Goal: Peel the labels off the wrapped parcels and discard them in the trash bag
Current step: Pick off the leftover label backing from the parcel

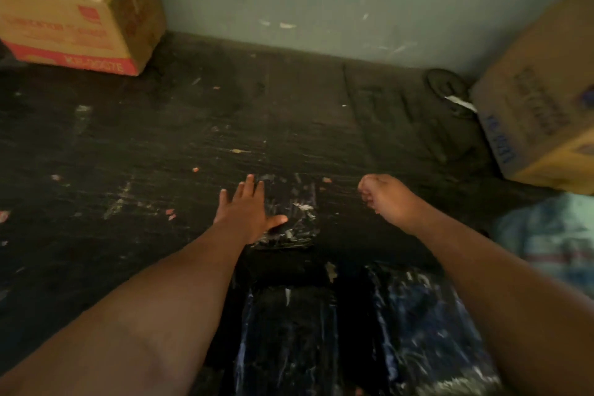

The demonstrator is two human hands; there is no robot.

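A small parcel [294, 214] wrapped in shiny black plastic lies on the dark floor in the middle of the view, with whitish label scraps on its top. My left hand [246, 209] lies flat with spread fingers on the parcel's left edge. My right hand [384, 198] hovers to the right of the parcel with its fingers curled shut; I cannot tell whether anything is pinched in them. Two larger black-wrapped parcels lie nearer to me, one [286, 337] at bottom centre and one [427, 328] to its right. No trash bag is recognisable.
An open cardboard box [80, 10] with red print stands at the back left against the grey wall. A closed cardboard box [543, 112] with blue print stands at the right. A dark flat mat [408, 112] lies beside it. Bluish cloth [553, 235] shows at the right edge. Paper scraps dot the floor.
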